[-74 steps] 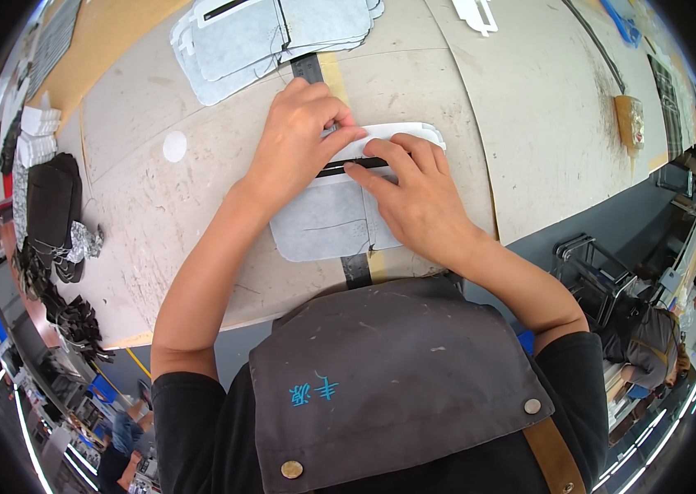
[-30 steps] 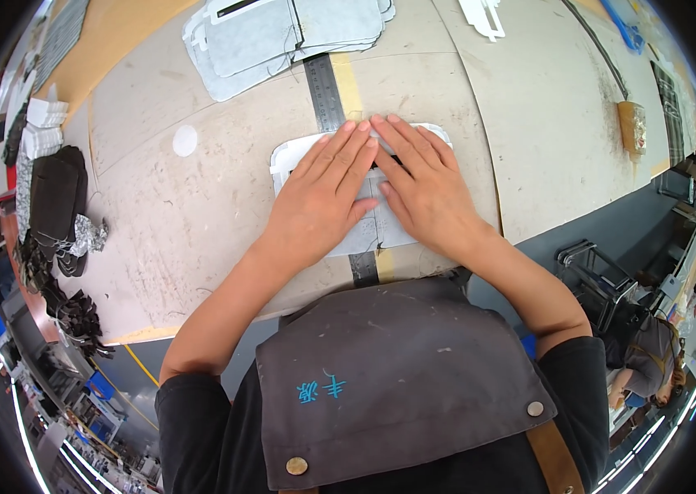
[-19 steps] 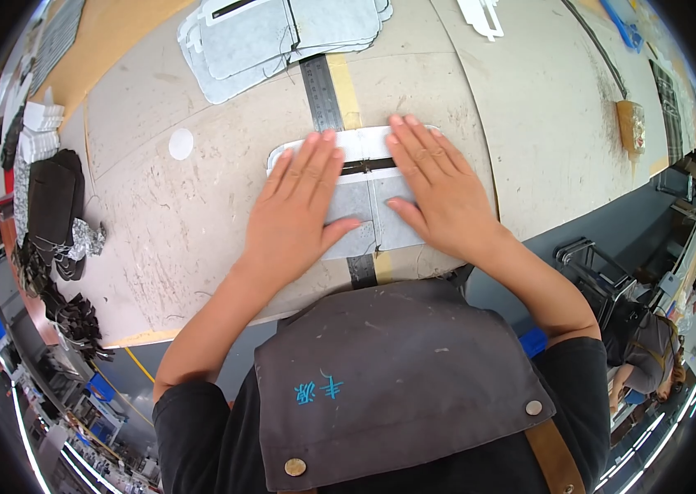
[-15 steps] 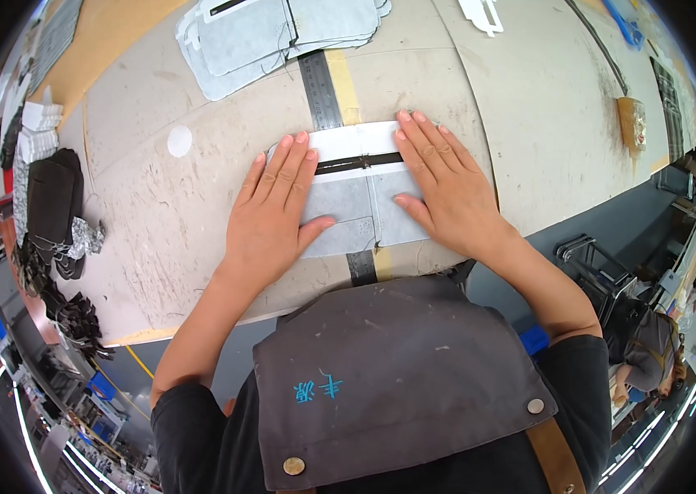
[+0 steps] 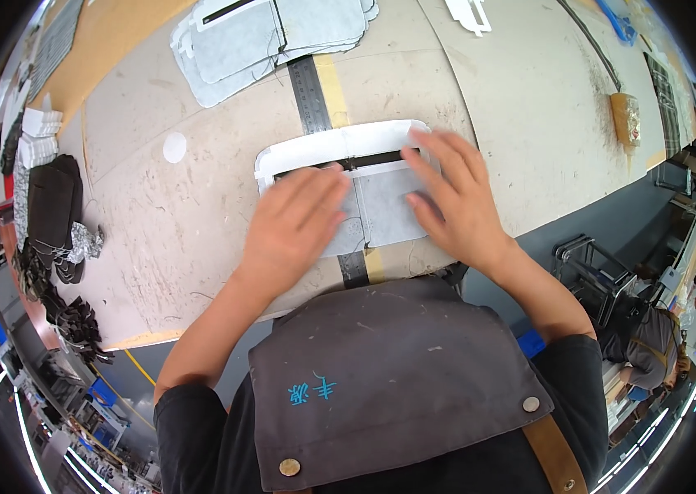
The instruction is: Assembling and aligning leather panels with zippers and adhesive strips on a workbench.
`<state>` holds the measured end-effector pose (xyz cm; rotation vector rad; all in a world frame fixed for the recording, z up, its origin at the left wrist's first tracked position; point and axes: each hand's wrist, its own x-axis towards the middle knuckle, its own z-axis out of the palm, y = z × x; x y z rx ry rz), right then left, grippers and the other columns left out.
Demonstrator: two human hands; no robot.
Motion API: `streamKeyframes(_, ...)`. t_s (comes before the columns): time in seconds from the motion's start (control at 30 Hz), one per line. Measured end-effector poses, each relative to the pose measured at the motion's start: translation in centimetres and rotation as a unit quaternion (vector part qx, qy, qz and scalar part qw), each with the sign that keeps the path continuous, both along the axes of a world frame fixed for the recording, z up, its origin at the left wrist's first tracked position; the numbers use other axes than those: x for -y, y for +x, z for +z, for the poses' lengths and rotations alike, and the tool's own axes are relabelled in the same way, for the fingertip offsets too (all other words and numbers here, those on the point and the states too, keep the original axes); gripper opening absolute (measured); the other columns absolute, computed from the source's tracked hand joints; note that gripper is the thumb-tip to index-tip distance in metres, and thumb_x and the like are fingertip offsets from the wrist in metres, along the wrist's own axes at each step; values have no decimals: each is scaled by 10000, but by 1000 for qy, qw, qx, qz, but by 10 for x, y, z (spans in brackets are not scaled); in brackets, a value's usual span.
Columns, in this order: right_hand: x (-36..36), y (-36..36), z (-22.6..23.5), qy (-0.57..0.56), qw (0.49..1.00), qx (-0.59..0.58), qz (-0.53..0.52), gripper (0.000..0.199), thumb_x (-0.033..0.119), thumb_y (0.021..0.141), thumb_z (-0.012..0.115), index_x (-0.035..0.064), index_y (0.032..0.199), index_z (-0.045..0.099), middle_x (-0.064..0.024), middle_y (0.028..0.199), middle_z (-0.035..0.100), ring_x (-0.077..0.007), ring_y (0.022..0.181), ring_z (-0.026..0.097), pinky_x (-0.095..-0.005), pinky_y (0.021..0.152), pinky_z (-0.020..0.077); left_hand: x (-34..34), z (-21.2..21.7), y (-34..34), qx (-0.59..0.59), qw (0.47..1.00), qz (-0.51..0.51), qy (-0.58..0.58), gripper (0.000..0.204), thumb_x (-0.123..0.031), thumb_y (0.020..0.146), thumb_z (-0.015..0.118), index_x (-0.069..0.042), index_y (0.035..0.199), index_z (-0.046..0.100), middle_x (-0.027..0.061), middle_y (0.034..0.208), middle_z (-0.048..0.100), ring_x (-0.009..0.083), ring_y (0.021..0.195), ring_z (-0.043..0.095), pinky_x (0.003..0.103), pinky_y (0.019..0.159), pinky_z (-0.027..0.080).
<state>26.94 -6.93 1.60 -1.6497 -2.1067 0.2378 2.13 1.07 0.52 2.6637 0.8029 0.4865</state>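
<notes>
A pale grey fabric panel [image 5: 393, 198] lies flat on the worktable, with a white strip [image 5: 307, 150] along its far edge and a dark slot, perhaps a zipper, below that strip. A seam runs down its middle. My left hand [image 5: 294, 218] is over the panel's left part, fingers stretched and close together, blurred by motion. At the right part, my right hand [image 5: 463, 202] has its fingers apart, the tips near the end of the slot. Neither hand holds anything. A dark ruler [image 5: 308, 97] and a yellow strip [image 5: 332, 90] run beneath the panel.
A stack of similar grey panels [image 5: 241, 49] lies at the far side. White cut pieces [image 5: 470, 15] and a taped yellowish block [image 5: 625, 119] are at the right. Dark pieces [image 5: 53, 202] pile up at the left edge. Another person [image 5: 653, 350] is at the far right.
Both hands lay flat on the panel's sides before. The left has shifted right and nearer to me, fingers bent more; the right has lifted a little. More of the white strip shows.
</notes>
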Motion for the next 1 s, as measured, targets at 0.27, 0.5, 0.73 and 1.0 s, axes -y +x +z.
streamKeyframes(0.27, 3, -22, -12, -9, 996, -54, 67, 430, 38, 724, 698, 45, 1153, 670, -55, 1176, 545, -250, 1061, 514, -351, 876, 472, 13, -4, 16, 30, 998, -62, 14, 435, -84, 797, 717, 38, 1205, 626, 142, 1296, 598, 293, 1224, 544, 379, 952, 500)
streamKeyframes(0.5, 3, -24, -15, -6, 996, -69, 51, 426, 46, 729, 705, 67, 1154, 676, -43, 1210, 542, -256, 1068, 506, -356, 892, 460, 13, -3, 16, 20, 998, -60, 11, 470, -88, 792, 722, 43, 1230, 612, 150, 1318, 584, 298, 1235, 539, 380, 959, 499)
streamKeyframes(0.73, 9, -16, -5, -32, 998, -13, 52, 424, 57, 770, 698, 71, 1192, 651, -57, 1313, 553, -235, 1224, 512, -368, 963, 418, 16, -9, 16, 21, 999, -47, 8, 483, -89, 774, 733, 31, 1227, 615, 144, 1326, 583, 300, 1238, 537, 381, 960, 498)
streamKeyframes(1.0, 17, 10, -5, -9, 999, -45, 2, 485, -23, 753, 646, -3, 1236, 608, -108, 1339, 585, -253, 1233, 553, -392, 1010, 430, 9, 2, 16, 20, 999, -44, 7, 429, -35, 726, 751, 15, 1142, 662, 133, 1290, 603, 286, 1085, 580, 367, 899, 502)
